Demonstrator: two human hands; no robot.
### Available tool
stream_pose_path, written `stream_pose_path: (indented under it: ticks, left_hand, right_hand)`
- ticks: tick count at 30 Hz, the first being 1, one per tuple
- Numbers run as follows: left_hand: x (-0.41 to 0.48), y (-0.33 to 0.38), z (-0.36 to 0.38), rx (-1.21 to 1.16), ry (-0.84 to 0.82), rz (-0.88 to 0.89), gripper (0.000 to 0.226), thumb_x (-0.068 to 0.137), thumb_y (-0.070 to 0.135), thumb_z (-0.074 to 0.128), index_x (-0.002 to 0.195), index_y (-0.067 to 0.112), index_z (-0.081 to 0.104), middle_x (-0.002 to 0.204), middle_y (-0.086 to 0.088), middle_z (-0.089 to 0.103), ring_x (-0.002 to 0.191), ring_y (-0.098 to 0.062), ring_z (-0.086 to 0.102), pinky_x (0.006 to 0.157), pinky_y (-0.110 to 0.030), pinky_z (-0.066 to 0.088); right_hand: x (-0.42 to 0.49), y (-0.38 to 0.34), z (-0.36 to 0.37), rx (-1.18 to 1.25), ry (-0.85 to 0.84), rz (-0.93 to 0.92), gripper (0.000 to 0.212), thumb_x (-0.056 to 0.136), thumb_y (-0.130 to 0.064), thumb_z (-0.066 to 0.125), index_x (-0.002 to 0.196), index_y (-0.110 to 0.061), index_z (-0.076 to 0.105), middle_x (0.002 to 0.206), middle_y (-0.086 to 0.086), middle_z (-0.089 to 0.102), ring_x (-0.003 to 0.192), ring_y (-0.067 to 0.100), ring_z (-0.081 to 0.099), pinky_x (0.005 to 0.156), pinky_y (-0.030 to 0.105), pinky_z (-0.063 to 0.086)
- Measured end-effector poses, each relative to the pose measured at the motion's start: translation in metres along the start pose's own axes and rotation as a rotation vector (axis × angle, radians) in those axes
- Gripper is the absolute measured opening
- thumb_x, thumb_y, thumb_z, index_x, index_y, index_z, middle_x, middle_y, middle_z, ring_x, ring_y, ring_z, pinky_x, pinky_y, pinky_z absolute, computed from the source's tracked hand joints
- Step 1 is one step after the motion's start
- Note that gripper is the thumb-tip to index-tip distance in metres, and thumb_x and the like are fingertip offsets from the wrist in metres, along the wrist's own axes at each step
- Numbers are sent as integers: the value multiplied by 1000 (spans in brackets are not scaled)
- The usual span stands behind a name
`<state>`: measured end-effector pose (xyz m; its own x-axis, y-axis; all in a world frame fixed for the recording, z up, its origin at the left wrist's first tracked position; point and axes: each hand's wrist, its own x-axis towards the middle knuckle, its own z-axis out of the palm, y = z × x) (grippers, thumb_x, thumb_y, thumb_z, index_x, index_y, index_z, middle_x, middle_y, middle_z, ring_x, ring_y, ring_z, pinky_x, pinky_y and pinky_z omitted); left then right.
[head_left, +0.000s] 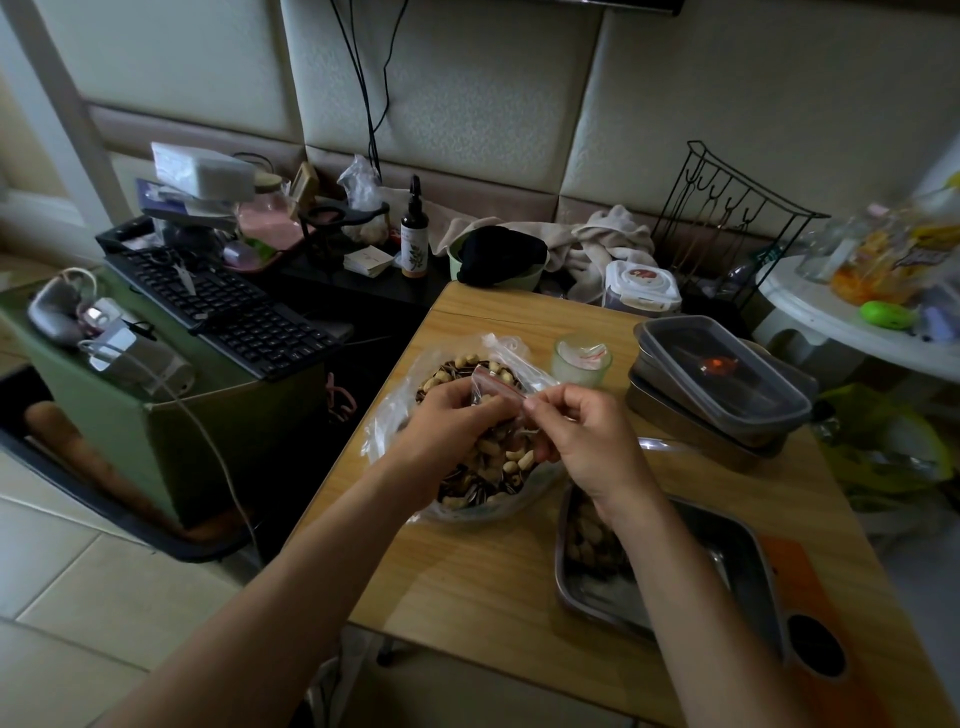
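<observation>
Both hands work a small zip bag (493, 387) above a larger clear bag of peanuts and sunflower seeds (483, 467) lying on the wooden table (467, 571). The left hand (447, 421) curls its fingers around the small bag's left side, and the right hand (582, 431) pinches its red-striped top edge between thumb and fingertips. A steel tray (727, 561) sits just right.
</observation>
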<state>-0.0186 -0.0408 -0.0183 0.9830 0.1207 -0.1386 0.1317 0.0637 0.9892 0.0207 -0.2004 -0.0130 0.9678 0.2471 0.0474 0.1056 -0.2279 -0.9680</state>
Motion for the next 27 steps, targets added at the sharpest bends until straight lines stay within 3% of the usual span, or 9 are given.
stream_pose_path:
  ticks: [7, 11, 14, 17, 23, 27]
  left_hand:
    - [-1, 2, 2, -43, 27, 24, 12, 94, 25, 69, 100, 15, 73, 88, -12, 78, 82, -31, 77, 72, -38, 61]
    - [1, 1, 2, -32, 42, 29, 15, 94, 25, 69, 102, 11, 73, 88, -14, 78, 82, -32, 76, 74, -41, 62]
    - [0, 2, 3, -4, 40, 40, 16, 95, 24, 70, 99, 9, 72, 81, -14, 75, 68, -27, 72, 61, -35, 59]
    - [0, 2, 5, 8, 42, 57, 13, 96, 21, 68, 96, 7, 70, 65, -1, 69, 52, -12, 64, 47, -22, 48]
    - [1, 1, 5, 11, 30, 73, 11, 97, 21, 67, 93, 10, 68, 61, 4, 66, 49, -9, 61, 47, -21, 46]
    - [0, 2, 5, -8, 33, 81, 10, 97, 18, 67, 93, 10, 69, 60, 3, 65, 48, -9, 59, 45, -23, 46]
  right_hand:
    - [0, -1, 0, 58, 1, 28, 19, 99, -21, 68, 92, -5, 76, 89, 14, 76, 59, 13, 63, 56, 22, 52]
    - [0, 0, -2, 91, -3, 69, 17, 98, -18, 69, 91, -4, 75, 80, 9, 72, 62, 16, 63, 56, 21, 53]
    - [0, 2, -1, 102, -7, 76, 16, 98, -17, 69, 87, -6, 74, 74, 4, 70, 61, 15, 63, 56, 21, 52]
    - [1, 4, -1, 66, 3, 59, 17, 98, -17, 69, 83, -11, 74, 72, 2, 71, 64, 16, 65, 58, 24, 54]
    - [1, 3, 0, -25, 53, -30, 17, 98, -20, 69, 87, -8, 74, 77, 8, 74, 64, 14, 68, 55, 23, 56]
    - [3, 7, 1, -20, 44, -35, 15, 98, -17, 69, 85, -10, 72, 69, -4, 69, 57, 9, 63, 53, 24, 50]
